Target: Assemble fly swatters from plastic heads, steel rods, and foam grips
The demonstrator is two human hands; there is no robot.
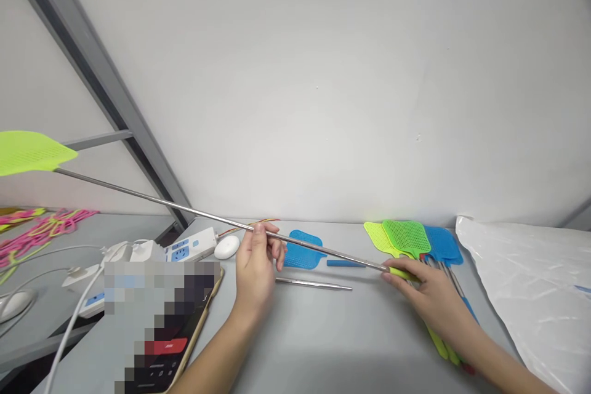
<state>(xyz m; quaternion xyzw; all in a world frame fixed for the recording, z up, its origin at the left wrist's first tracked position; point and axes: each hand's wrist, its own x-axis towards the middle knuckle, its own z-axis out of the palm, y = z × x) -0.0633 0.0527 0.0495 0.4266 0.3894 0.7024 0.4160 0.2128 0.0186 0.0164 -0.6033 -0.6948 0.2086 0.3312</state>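
Observation:
A yellow-green fly swatter (34, 152) with a long, extended metal rod slants across the view, its mesh head at the far left. My left hand (256, 268) has its fingers around the middle of the rod. At the other end, my right hand (429, 292) grips the yellow-green handle. Beneath the rod lie a blue swatter head (302, 250), a blue handle tube (345, 263) and a loose metal rod (318, 284). Beside and under my right hand is a pile of swatters with a green head (406, 238), a yellow head (376, 237) and a blue head (443, 245).
White plastic sheeting (530, 295) covers the right side of the grey table. At left are a partly pixelated phone (168, 346), a power strip (198, 243), a white oval device (226, 247) and cables. Pink and yellow cords (50, 234) lie farther left, near a metal frame (99, 61).

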